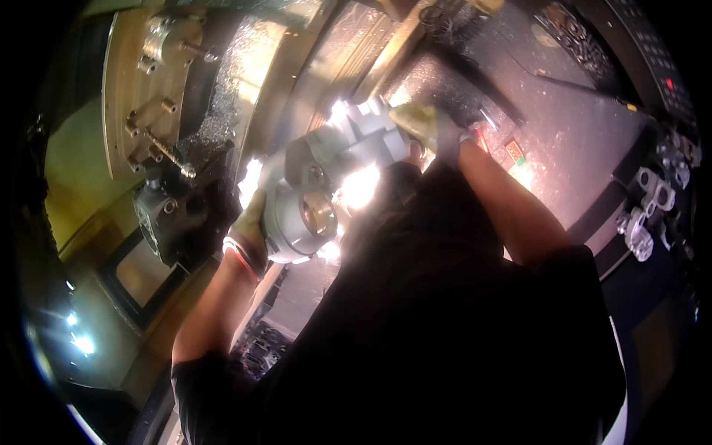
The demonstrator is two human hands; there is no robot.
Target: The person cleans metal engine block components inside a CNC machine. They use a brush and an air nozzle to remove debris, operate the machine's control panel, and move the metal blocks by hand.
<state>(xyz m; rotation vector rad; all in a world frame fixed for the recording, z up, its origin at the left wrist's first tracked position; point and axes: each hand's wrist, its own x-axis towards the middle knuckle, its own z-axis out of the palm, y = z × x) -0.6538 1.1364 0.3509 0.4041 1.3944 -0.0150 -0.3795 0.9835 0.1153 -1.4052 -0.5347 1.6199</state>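
A large grey metal casting [300,196] is held up at a slant in front of me, with rounded housings and a round bore at its lower end. My left hand [252,226], in a glove, is closed around the casting's lower left end. At its upper right end is my gloved right hand [430,127], its fingers bent against the casting and partly out of sight. Strong glare washes out parts of the casting's surface. My dark sleeve hides the area under its right side.
To the left stand a fixture plate [141,96] with clamps and a dark machine block [189,211]. Metal chips [233,70] lie beside them. On the right are a grey metal surface [571,141], several small castings [653,193] and a keypad panel [649,48].
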